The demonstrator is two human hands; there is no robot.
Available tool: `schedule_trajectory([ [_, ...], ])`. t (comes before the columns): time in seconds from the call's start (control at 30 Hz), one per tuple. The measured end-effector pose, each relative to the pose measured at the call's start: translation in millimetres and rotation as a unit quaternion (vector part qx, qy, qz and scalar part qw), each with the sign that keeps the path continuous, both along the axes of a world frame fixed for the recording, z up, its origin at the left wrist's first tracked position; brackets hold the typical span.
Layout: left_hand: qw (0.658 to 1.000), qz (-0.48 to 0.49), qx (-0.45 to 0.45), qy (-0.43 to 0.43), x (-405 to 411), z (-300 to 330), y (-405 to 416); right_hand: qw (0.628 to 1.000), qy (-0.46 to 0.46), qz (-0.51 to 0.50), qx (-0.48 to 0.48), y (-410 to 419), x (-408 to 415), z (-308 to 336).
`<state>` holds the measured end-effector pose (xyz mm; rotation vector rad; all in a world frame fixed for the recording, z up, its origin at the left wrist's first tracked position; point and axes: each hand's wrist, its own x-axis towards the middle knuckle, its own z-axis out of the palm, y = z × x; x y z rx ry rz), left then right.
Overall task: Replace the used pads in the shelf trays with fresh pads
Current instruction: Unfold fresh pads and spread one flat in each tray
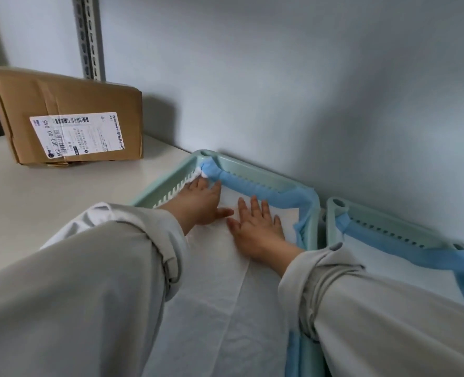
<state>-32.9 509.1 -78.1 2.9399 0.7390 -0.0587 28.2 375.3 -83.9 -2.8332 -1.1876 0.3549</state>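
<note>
Shelf (62, 191) open left w/ box (70, 115) at back, wall (307, 91) behind.

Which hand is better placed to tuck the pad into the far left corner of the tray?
Probably the left hand: its fingertips already touch the bunched pad edge at that corner of the tray. The right hand lies flat mid-pad, farther away.

hands: left (202, 202), right (258, 225) flat on pad (225, 281) | tray (314, 210)

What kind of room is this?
Probably a storage or utility room: a slotted metal shelf post, a taped cardboard box with a shipping label, and plastic trays lined with pads on the shelf.
</note>
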Motion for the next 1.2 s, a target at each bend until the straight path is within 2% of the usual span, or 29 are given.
schedule_trajectory([
  [0.13,0.999,-0.009,-0.024,0.036,-2,-11,14,0.999,0.026,-0.04,-0.025,-5,22,-2],
  [0.23,0.996,0.007,-0.061,0.06,1,-15,11,0.991,0.025,-0.132,0.023,-10,24,-14],
  [0.3,0.996,0.026,-0.071,0.057,1,-15,7,0.987,0.019,-0.156,0.04,-7,20,-17],
  [0.47,0.993,0.076,-0.087,0.032,-4,-14,-5,0.987,0.023,-0.157,0.029,-11,5,-11],
  [0.63,0.994,0.071,-0.076,0.016,-10,-13,-10,0.987,0.057,-0.146,0.017,-25,-17,-14],
  [0.77,0.998,0.02,-0.048,0.044,-19,-13,-36,0.985,0.049,-0.165,0.02,-29,-9,-9],
  [0.87,0.995,0.01,-0.061,0.078,-41,-12,-57,0.982,0.065,-0.176,0.019,-27,-21,-4],
  [0.93,0.992,0.02,-0.061,0.109,-56,-9,-60,0.985,0.06,-0.162,0.008,-27,-36,-2],
  [1.03,0.985,0.047,-0.071,0.153,-77,3,-72,0.997,0.018,-0.072,-0.021,-40,-64,5],
  [1.13,0.975,0.052,-0.082,0.199,-95,14,-83,0.996,0.078,0.009,-0.049,-60,-76,12],
  [1.2,0.97,0.018,-0.078,0.23,-111,19,-84,0.992,0.097,0.023,-0.075,-78,-81,13],
])
